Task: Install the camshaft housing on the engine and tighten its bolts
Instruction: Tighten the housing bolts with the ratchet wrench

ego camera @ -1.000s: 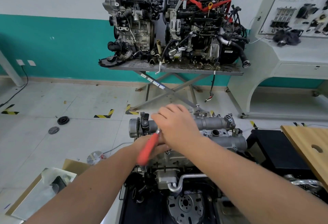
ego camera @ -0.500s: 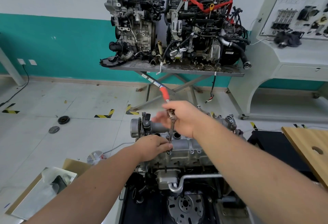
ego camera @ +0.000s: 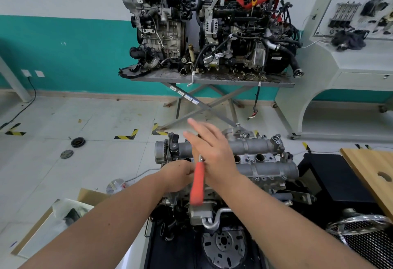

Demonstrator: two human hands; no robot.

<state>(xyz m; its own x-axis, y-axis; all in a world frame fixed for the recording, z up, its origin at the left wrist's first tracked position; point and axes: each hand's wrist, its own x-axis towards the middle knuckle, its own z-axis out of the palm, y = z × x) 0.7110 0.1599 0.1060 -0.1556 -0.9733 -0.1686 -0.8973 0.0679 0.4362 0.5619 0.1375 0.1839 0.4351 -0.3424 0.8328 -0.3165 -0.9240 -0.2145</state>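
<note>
The grey camshaft housing (ego camera: 265, 168) sits on top of the engine (ego camera: 200, 211) in front of me, with several bolt heads showing along its near edge. A ratchet with a red handle (ego camera: 197, 183) stands at the housing's left end, its handle pointing down toward me. My left hand (ego camera: 178, 175) curls around the ratchet's head end, which is hidden under the fingers. My right hand (ego camera: 214, 151) hovers over the housing with fingers stretched out, its thumb side against the ratchet's metal shank.
Two complete engines stand on a scissor-lift table (ego camera: 212, 81) against the far wall. A wooden board (ego camera: 370, 175) and a chrome grille (ego camera: 361, 239) lie to the right. A cardboard box (ego camera: 49, 224) sits on the floor at left. A flywheel (ego camera: 223, 245) faces me below.
The red handle has swung round from pointing away to pointing toward me. My right hand has let go of the ratchet and spread its fingers. My left hand stays at the ratchet's head.
</note>
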